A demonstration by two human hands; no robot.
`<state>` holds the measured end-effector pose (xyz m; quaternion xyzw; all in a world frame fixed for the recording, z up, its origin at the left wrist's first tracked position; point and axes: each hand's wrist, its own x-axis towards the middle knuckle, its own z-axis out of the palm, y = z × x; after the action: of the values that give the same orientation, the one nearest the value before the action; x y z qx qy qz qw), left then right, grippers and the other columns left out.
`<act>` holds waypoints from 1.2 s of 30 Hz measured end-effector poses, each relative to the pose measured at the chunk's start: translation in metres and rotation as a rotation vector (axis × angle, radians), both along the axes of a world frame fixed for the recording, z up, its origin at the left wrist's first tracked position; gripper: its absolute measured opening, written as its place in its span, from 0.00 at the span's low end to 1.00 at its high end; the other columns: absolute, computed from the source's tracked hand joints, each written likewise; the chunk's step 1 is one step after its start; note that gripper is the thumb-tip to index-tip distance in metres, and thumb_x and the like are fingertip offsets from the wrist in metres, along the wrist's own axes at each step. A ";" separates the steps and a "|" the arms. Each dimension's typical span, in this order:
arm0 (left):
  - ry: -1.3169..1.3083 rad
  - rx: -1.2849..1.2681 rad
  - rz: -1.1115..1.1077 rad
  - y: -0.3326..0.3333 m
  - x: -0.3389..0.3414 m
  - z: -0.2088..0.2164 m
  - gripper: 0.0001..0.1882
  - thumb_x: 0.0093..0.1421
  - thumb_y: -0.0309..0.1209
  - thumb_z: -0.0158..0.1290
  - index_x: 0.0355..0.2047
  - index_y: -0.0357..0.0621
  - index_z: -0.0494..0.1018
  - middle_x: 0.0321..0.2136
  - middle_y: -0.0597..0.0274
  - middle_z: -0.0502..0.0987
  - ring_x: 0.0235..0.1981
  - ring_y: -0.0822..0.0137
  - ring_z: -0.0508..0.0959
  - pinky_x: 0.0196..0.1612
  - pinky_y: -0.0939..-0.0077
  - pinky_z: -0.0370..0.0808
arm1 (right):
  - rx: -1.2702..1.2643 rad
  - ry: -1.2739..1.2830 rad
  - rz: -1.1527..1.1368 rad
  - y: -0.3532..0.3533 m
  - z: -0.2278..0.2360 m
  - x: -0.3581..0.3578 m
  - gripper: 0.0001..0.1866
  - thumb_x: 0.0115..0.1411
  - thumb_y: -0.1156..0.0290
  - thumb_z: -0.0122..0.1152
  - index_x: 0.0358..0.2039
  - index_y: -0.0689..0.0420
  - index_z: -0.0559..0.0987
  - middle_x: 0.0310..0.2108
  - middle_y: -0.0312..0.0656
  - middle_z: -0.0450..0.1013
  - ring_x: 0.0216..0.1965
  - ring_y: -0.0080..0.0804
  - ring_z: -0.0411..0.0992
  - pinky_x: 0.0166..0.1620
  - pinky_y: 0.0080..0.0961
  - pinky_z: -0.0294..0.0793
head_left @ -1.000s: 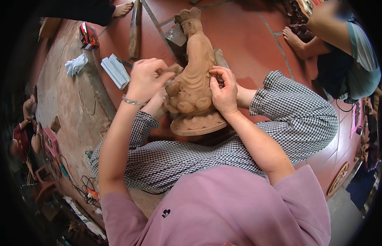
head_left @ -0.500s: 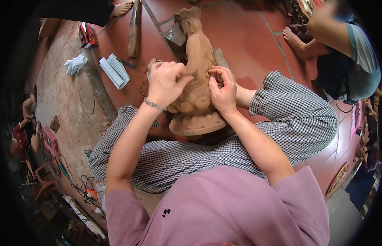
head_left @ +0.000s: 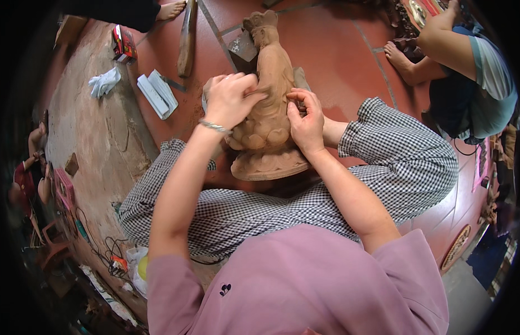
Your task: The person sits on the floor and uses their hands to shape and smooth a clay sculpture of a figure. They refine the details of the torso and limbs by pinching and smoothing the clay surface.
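Observation:
A carved wooden statue (head_left: 274, 72) of a crowned, robed figure on a round petalled base leans away from me between my legs. My left hand (head_left: 232, 101) is at its left side, fingers curled and thumb pressed in by the figure's front. Whatever is pinched there is too small and blurred to name. Against the statue's right side rests my right hand (head_left: 306, 120), its fingers bent toward the thumb. Its fingertips touch the wood, and I cannot make out what lies between them.
A wooden mallet-like club (head_left: 187, 42), folded pale cloth (head_left: 158, 95), a white glove (head_left: 105, 82) and a red-black box (head_left: 123, 44) lie ahead on the left. A grey block (head_left: 243, 46) stands behind the statue. Another person's bare foot (head_left: 401, 64) is at the right.
My left hand has shifted slightly at the statue's front, its fingers still curled. My right hand stays at the statue's right side. The whole view has moved a little.

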<state>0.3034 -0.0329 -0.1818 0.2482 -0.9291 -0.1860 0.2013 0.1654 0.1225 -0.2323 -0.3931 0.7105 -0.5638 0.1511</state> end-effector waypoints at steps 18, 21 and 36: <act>0.133 -0.004 0.058 0.007 -0.016 -0.010 0.16 0.51 0.40 0.68 0.23 0.49 0.72 0.21 0.69 0.72 0.29 0.62 0.76 0.43 0.62 0.68 | 0.011 -0.042 -0.012 0.000 0.001 0.003 0.09 0.59 0.77 0.61 0.41 0.62 0.79 0.49 0.46 0.75 0.44 0.36 0.76 0.45 0.27 0.77; 0.059 -0.009 0.047 0.007 -0.007 -0.002 0.15 0.52 0.39 0.68 0.23 0.49 0.71 0.21 0.69 0.72 0.29 0.62 0.76 0.44 0.62 0.68 | 0.016 0.005 -0.008 0.001 -0.004 0.000 0.09 0.59 0.77 0.61 0.41 0.61 0.79 0.49 0.46 0.75 0.45 0.36 0.75 0.46 0.28 0.77; -0.150 -0.038 0.195 0.030 -0.031 0.013 0.13 0.56 0.39 0.64 0.24 0.48 0.72 0.23 0.61 0.78 0.27 0.54 0.79 0.44 0.57 0.71 | -0.009 -0.010 -0.025 0.000 -0.001 0.002 0.09 0.57 0.77 0.61 0.39 0.61 0.79 0.47 0.47 0.76 0.48 0.44 0.75 0.52 0.34 0.74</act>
<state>0.2729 -0.0027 -0.1691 0.3467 -0.9163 -0.1290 0.1532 0.1672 0.1225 -0.2335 -0.3818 0.7122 -0.5708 0.1457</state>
